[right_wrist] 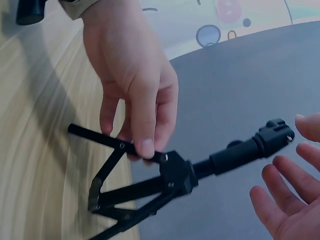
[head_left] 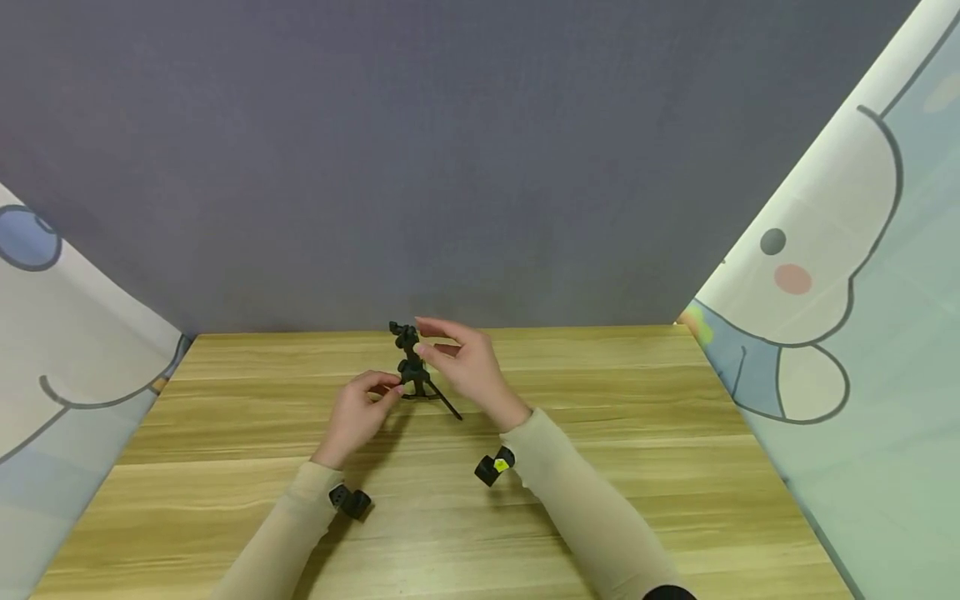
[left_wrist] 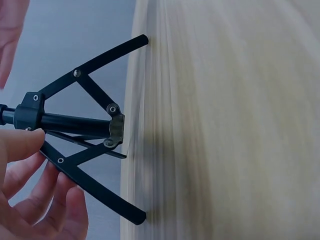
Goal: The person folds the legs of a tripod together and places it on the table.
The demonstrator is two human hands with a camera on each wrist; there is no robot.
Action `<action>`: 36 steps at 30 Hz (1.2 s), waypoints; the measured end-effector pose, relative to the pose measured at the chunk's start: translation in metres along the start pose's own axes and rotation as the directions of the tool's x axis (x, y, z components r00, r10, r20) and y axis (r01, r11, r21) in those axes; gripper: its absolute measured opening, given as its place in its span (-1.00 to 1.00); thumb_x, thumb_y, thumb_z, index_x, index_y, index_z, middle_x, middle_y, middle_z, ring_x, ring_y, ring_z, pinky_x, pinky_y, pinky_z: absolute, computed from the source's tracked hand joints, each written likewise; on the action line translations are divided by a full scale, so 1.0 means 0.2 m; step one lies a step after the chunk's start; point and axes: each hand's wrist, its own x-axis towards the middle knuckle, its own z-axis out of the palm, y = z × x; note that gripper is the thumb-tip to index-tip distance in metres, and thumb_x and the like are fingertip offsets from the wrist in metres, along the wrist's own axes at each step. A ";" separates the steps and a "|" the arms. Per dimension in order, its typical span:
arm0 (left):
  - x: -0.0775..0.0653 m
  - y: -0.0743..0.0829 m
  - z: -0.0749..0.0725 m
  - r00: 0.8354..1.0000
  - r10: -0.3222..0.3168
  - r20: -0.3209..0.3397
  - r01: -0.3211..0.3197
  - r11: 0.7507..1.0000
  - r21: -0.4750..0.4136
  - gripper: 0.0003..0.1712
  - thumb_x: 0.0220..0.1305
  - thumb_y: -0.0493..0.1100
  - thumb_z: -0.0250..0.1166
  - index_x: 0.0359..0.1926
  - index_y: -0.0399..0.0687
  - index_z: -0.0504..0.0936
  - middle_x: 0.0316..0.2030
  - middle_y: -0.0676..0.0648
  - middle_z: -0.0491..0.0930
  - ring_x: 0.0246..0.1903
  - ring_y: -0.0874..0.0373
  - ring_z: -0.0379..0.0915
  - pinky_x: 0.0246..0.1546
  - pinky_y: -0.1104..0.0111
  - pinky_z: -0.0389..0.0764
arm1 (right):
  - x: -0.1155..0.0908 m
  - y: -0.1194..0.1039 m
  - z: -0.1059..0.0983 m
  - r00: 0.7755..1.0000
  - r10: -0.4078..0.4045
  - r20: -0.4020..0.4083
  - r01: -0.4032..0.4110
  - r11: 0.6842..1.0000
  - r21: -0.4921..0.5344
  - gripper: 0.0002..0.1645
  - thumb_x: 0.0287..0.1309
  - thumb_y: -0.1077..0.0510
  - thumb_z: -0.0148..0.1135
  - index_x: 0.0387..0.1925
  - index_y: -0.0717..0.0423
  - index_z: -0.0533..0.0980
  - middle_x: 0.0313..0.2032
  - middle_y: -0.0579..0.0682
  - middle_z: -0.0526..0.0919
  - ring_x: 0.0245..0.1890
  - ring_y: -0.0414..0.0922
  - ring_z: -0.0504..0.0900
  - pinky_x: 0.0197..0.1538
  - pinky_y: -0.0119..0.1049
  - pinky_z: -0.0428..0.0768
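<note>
A small black tripod (head_left: 414, 367) stands with its legs spread near the back of the wooden table. My left hand (head_left: 362, 412) pinches one leg close under the hub, as the left wrist view shows with the thumb (left_wrist: 22, 142) on top and the fingers behind. In the right wrist view that leg (right_wrist: 95, 135) passes between the left thumb and fingers. My right hand (head_left: 467, 362) hovers beside the upper end of the tripod, fingers parted and loosely bent. A gap separates those fingers (right_wrist: 282, 192) from the tripod's clamp-like head (right_wrist: 272, 137).
The wooden table (head_left: 637, 467) ends at a dark grey wall (head_left: 480, 167) just behind the tripod. Cartoon-printed panels (head_left: 825, 250) flank both sides. A small black camera sits at each wrist, the left one (head_left: 350, 502) close over the tabletop.
</note>
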 end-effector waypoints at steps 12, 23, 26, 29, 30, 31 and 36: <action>0.01 0.01 0.03 0.998 0.028 -0.058 -0.025 0.998 0.056 -0.90 0.18 -0.32 0.46 -0.25 -0.20 0.77 -0.36 -0.04 0.65 -0.36 0.06 0.59 -0.33 0.23 0.61 | 0.07 0.00 0.10 0.998 -0.057 -0.006 0.056 0.996 -0.071 -0.67 0.25 0.24 0.34 0.06 0.14 0.65 -0.01 0.04 0.68 -0.04 -0.17 0.67 -0.06 -0.36 0.65; 0.01 0.06 0.02 0.997 0.004 -0.077 0.006 0.993 0.121 -0.92 0.21 -0.29 0.45 -0.28 -0.22 0.76 -0.39 -0.02 0.61 -0.35 0.05 0.56 -0.34 0.18 0.55 | 0.06 -0.01 0.12 0.996 -0.056 -0.069 0.048 0.991 -0.122 -0.71 0.25 0.20 0.35 0.01 0.09 0.68 -0.09 0.01 0.72 -0.09 -0.13 0.68 -0.13 -0.40 0.66; 0.01 0.05 0.03 0.995 0.006 -0.095 0.005 0.994 0.108 -0.93 0.19 -0.31 0.45 -0.33 -0.25 0.74 -0.42 -0.02 0.59 -0.33 0.03 0.57 -0.32 0.16 0.56 | 0.07 0.01 0.13 0.995 -0.073 -0.075 0.061 0.988 -0.145 -0.73 0.25 0.17 0.36 -0.01 0.06 0.70 -0.12 -0.04 0.73 -0.12 -0.23 0.67 -0.17 -0.41 0.66; 0.00 0.05 0.04 0.994 0.002 -0.112 0.009 0.996 0.093 -0.94 0.17 -0.32 0.46 -0.38 -0.24 0.73 -0.44 -0.01 0.57 -0.33 0.02 0.58 -0.31 0.16 0.55 | 0.07 0.01 0.13 0.993 -0.090 -0.073 0.077 0.984 -0.160 -0.73 0.25 0.18 0.36 -0.02 0.08 0.70 -0.13 -0.03 0.74 -0.13 -0.25 0.67 -0.19 -0.41 0.67; 0.00 0.05 0.04 0.993 0.002 -0.118 0.008 0.996 0.086 -0.93 0.16 -0.33 0.47 -0.39 -0.24 0.72 -0.44 -0.01 0.57 -0.33 0.01 0.58 -0.31 0.17 0.55 | 0.07 0.01 0.13 0.993 -0.095 -0.074 0.082 0.983 -0.166 -0.73 0.25 0.17 0.36 -0.02 0.08 0.70 -0.13 -0.03 0.74 -0.14 -0.26 0.67 -0.20 -0.41 0.67; 0.00 0.05 0.04 0.992 -0.001 -0.123 0.011 0.997 0.078 -0.93 0.16 -0.33 0.47 -0.40 -0.24 0.72 -0.44 -0.01 0.57 -0.33 0.02 0.58 -0.32 0.18 0.55 | 0.07 0.01 0.13 0.992 -0.101 -0.076 0.087 0.981 -0.173 -0.73 0.25 0.17 0.36 -0.02 0.07 0.70 -0.13 -0.03 0.74 -0.14 -0.26 0.67 -0.21 -0.41 0.67; 0.00 0.04 0.06 0.989 -0.014 -0.147 0.019 0.999 0.037 -0.92 0.16 -0.35 0.46 -0.42 -0.23 0.70 -0.43 -0.02 0.58 -0.34 0.03 0.59 -0.36 0.28 0.53 | 0.06 0.02 0.13 0.989 -0.123 -0.087 0.105 0.975 -0.195 -0.74 0.24 0.19 0.37 -0.03 0.05 0.71 -0.14 -0.05 0.75 -0.17 -0.24 0.69 -0.28 -0.41 0.66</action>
